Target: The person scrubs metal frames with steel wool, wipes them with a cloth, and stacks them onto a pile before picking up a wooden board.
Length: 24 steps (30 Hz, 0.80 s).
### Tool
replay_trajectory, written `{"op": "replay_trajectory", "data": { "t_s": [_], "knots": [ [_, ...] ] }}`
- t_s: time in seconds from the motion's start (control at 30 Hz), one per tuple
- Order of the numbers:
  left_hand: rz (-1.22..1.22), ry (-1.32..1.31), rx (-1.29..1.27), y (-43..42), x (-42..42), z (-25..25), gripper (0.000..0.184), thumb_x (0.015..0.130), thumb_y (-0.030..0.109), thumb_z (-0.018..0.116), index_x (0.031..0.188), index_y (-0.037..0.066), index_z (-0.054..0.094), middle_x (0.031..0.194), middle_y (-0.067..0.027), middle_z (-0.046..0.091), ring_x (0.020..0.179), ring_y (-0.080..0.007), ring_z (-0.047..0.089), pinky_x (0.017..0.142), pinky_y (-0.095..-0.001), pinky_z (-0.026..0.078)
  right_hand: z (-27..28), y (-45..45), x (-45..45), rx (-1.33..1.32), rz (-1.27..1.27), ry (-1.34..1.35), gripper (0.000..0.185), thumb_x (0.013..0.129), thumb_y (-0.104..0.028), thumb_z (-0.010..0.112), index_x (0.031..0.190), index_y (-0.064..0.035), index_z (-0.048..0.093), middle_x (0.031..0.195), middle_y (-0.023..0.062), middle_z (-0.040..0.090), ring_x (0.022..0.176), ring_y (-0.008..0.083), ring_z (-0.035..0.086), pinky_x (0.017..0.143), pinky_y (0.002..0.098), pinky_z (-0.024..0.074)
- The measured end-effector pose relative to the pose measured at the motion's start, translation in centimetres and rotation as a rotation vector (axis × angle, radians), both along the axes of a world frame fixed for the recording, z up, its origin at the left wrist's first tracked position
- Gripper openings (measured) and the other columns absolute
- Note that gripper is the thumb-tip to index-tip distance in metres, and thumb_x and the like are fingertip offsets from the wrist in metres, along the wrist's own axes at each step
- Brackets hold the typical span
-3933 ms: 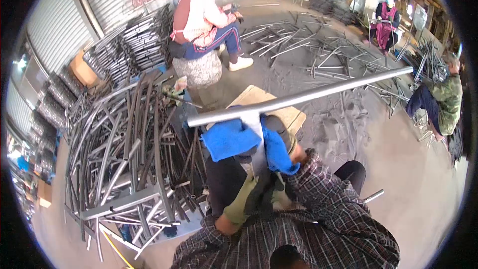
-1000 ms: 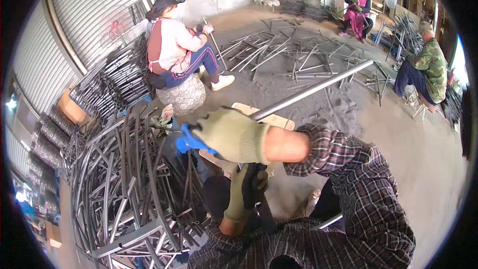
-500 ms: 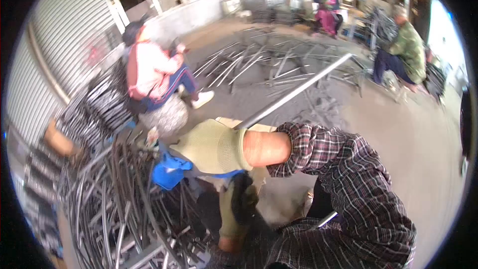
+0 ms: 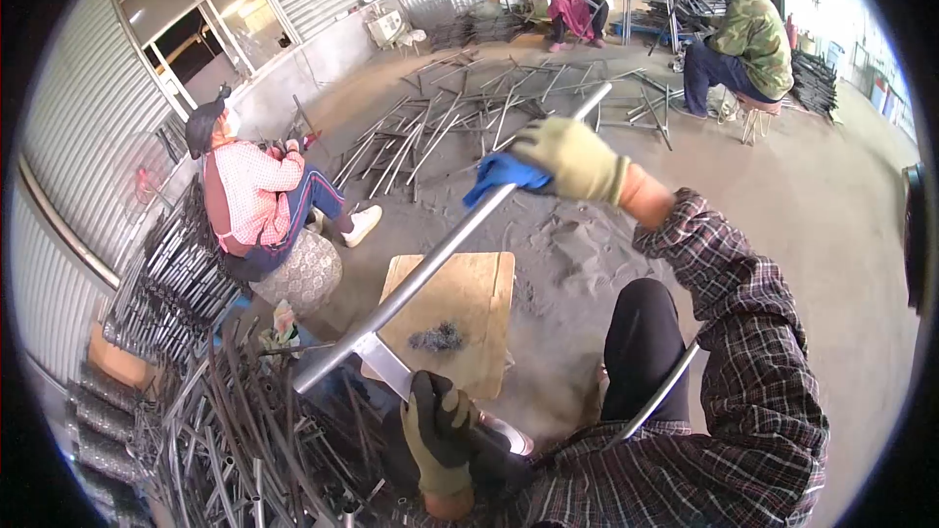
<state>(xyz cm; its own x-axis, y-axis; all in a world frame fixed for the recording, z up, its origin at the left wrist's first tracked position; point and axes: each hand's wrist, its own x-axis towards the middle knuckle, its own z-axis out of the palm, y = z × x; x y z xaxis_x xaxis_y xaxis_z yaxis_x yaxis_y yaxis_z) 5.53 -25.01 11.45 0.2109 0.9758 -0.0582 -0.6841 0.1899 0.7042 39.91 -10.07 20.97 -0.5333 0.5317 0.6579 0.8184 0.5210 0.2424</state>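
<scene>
A long grey metal tube (image 4: pixel 411 284) slants across the view, with a flat metal branch (image 4: pixel 386 364) joined near its lower end. My left hand (image 4: pixel 442 430), in a yellow-green glove with dark palm, is closed around that branch. Toward the tube's far end, my right hand (image 4: pixel 572 158), in a pale yellow glove, presses a bunched blue cloth (image 4: pixel 504 176) onto the tube. Its fingers are curled over the cloth and slightly blurred. Below the tube is a wooden board (image 4: pixel 479 303) with a dark clump of shavings (image 4: pixel 437 337) on it.
A heap of metal tubes (image 4: pixel 245 440) lies at my lower left. More tube frames (image 4: pixel 440 127) cover the floor ahead. A seated person (image 4: pixel 259 186) is at left; another in camouflage (image 4: pixel 748 44) sits at right, and a third (image 4: pixel 572 0) at the back.
My right hand has slid the blue cloth from near the tube's lower end toward its far end. My left hand keeps its grip. The view has also shifted, uncovering the board.
</scene>
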Motion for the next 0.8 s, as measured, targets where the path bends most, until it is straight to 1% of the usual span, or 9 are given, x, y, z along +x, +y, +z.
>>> {"op": "replay_trajectory", "data": {
  "t_s": [0.13, 0.2, 0.33, 0.4, 0.43, 0.57, 0.67, 0.73, 0.8],
  "knots": [
    [-0.022, -0.006, 0.007, -0.1, 0.1, -0.4, 0.026, 0.101, 0.033, 0.049, 0.093, 0.008, 0.050, 0.064, 0.0006, 0.041, 0.051, -0.0124, 0.040, 0.048, -0.0289, 0.035, -0.8, 1.2, 7.5, 0.067, -0.147, 0.085, 0.045, 0.067, -0.021, 0.071, 0.107, -0.0043, 0.061, 0.103, 0.0138, 0.062, 0.096, 0.0336, 0.060, 0.085, 0.0426, 0.0487],
    [-0.024, -0.022, 0.007, -0.2, 0.5, -0.2, 0.025, 0.101, 0.032, 0.049, 0.096, 0.008, 0.051, 0.064, 0.0006, 0.041, 0.053, -0.0127, 0.041, 0.049, -0.0291, 0.035, -0.9, 1.4, 10.9, 0.051, -0.264, 0.098, 0.045, 0.067, -0.021, 0.071, 0.107, -0.0036, 0.061, 0.105, 0.0148, 0.062, 0.097, 0.0346, 0.059, 0.085, 0.0424, 0.0489],
    [0.002, 0.048, -0.079, -0.4, 1.7, 0.7, 0.027, 0.105, 0.033, 0.038, 0.094, 0.012, 0.051, 0.062, 0.0043, 0.039, 0.048, -0.0097, 0.036, 0.048, -0.0268, 0.033, -1.5, 1.7, 14.8, 0.099, -0.335, 0.181, 0.043, 0.067, -0.018, 0.070, 0.106, -0.0036, 0.062, 0.104, 0.0173, 0.064, 0.098, 0.0374, 0.059, 0.089, 0.0439, 0.0479],
    [0.040, 0.052, -0.127, 0.0, 1.4, -0.1, 0.028, 0.105, 0.034, 0.037, 0.094, 0.011, 0.051, 0.061, 0.0045, 0.038, 0.048, -0.0101, 0.036, 0.047, -0.0271, 0.033, -0.5, 0.6, 14.4, 0.090, -0.305, 0.246, 0.041, 0.067, -0.018, 0.069, 0.105, -0.0037, 0.063, 0.103, 0.0182, 0.064, 0.100, 0.0395, 0.059, 0.089, 0.0447, 0.0472],
    [-0.016, 0.279, 0.035, 0.1, 1.1, -0.2, 0.030, 0.105, 0.034, 0.036, 0.096, 0.010, 0.052, 0.061, 0.0037, 0.038, 0.047, -0.0108, 0.037, 0.047, -0.0275, 0.032, -0.3, 0.5, 14.5, 0.025, -0.290, 0.260, 0.041, 0.067, -0.018, 0.069, 0.105, -0.0035, 0.063, 0.104, 0.0190, 0.064, 0.100, 0.0402, 0.058, 0.089, 0.0444, 0.0472],
    [-0.037, 0.224, 0.004, 0.1, 1.5, 0.7, 0.028, 0.104, 0.033, 0.040, 0.096, 0.009, 0.051, 0.062, 0.0026, 0.040, 0.047, -0.0116, 0.039, 0.047, -0.0279, 0.035, -1.7, 1.7, 16.5, -0.030, -0.284, 0.389, 0.048, 0.066, -0.015, 0.069, 0.113, -0.0034, 0.063, 0.107, 0.0238, 0.064, 0.104, 0.0405, 0.060, 0.092, 0.0425, 0.0469],
    [0.004, 0.244, -0.048, -0.2, 1.8, 1.0, 0.027, 0.104, 0.031, 0.041, 0.094, 0.008, 0.051, 0.061, 0.0029, 0.040, 0.047, -0.0110, 0.040, 0.046, -0.0273, 0.035, -2.1, 1.6, 16.7, -0.151, -0.181, 0.585, 0.049, 0.066, -0.009, 0.069, 0.113, -0.0004, 0.061, 0.107, 0.0231, 0.065, 0.103, 0.0404, 0.061, 0.089, 0.0379, 0.0484],
    [-0.003, 0.223, -0.054, -0.3, 2.2, 1.5, 0.026, 0.104, 0.030, 0.042, 0.094, 0.007, 0.051, 0.062, 0.0024, 0.042, 0.047, -0.0101, 0.041, 0.046, -0.0258, 0.035, -2.4, 2.2, 17.6, -0.188, -0.154, 0.594, 0.050, 0.067, -0.008, 0.068, 0.115, 0.0011, 0.060, 0.105, 0.0227, 0.066, 0.101, 0.0341, 0.065, 0.089, 0.0353, 0.0482],
    [-0.028, 0.174, -0.056, -0.3, 1.8, 1.4, 0.025, 0.103, 0.029, 0.043, 0.094, 0.008, 0.051, 0.063, 0.0021, 0.043, 0.047, -0.0099, 0.041, 0.046, -0.0254, 0.036, -3.5, 3.4, 19.0, -0.055, -0.122, 0.505, 0.049, 0.068, -0.008, 0.068, 0.115, 0.0013, 0.060, 0.102, 0.0216, 0.067, 0.099, 0.0302, 0.066, 0.088, 0.0350, 0.0484]
  ]
}}
